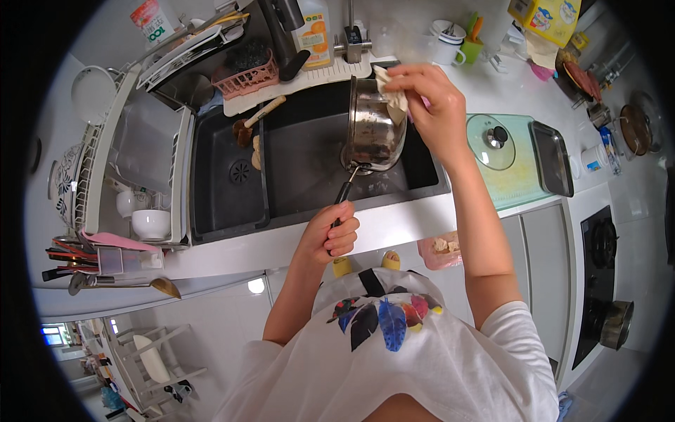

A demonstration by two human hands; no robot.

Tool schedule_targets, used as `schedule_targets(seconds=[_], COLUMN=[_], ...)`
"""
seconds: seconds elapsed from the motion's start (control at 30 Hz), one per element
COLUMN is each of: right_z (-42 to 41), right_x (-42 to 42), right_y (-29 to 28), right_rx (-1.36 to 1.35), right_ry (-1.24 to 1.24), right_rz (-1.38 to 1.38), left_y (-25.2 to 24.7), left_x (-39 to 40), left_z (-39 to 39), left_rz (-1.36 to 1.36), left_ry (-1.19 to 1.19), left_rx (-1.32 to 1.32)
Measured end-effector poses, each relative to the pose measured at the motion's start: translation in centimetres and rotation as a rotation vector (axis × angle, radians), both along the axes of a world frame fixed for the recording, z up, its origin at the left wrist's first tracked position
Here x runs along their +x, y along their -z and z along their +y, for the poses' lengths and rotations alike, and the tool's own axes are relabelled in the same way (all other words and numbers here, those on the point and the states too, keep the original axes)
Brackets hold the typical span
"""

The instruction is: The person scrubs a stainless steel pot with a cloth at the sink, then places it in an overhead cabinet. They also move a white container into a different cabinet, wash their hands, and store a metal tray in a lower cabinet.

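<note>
My left hand (335, 232) grips the black handle of a stainless steel saucepan (372, 126). The pan is tipped on its side over the large basin of a dark double sink (311, 153), and its outer wall shows brownish stains. With fingers and thumb, my right hand (430, 103) pinches a crumpled cream cloth (391, 97) against the far right side of the pan, near its base. What lies inside the pan is hidden from me.
A glass lid (490, 142) and a metal tray (551, 158) lie on a green board (506, 192) at right. Behind the sink stand the faucet (353, 45) and an orange-labelled bottle (314, 37). A wooden-handled brush (258, 118) rests by the small basin. A dish rack (179, 174) stands left.
</note>
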State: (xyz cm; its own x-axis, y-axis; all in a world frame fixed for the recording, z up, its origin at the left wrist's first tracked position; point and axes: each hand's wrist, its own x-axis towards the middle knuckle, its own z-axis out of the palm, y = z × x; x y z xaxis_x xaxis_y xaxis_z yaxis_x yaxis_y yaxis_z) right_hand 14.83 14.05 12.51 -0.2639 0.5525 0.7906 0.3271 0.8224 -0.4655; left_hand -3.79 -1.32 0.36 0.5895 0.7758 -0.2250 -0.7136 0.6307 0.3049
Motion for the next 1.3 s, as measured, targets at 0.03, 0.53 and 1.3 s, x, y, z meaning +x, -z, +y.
schedule_targets(seconds=[0.03,0.53,1.3], right_z=[0.3,1.5,3.7], right_x=[-0.4,-0.8,0.9], right_y=[-0.2,-0.1,2.4], right_rx=[0.006,-0.112,-0.402], right_ry=[-0.008,-0.239,-0.333], right_rz=[-0.019,-0.257,-0.133], left_y=[0.0,0.2,-1.1], left_x=[0.1,0.7,0.4], left_z=[0.0,-0.2,0.0], left_rz=[-0.013,-0.180,0.104], left_ry=[0.014,0.070,0.000], left_rx=[-0.003,-0.020,-0.061])
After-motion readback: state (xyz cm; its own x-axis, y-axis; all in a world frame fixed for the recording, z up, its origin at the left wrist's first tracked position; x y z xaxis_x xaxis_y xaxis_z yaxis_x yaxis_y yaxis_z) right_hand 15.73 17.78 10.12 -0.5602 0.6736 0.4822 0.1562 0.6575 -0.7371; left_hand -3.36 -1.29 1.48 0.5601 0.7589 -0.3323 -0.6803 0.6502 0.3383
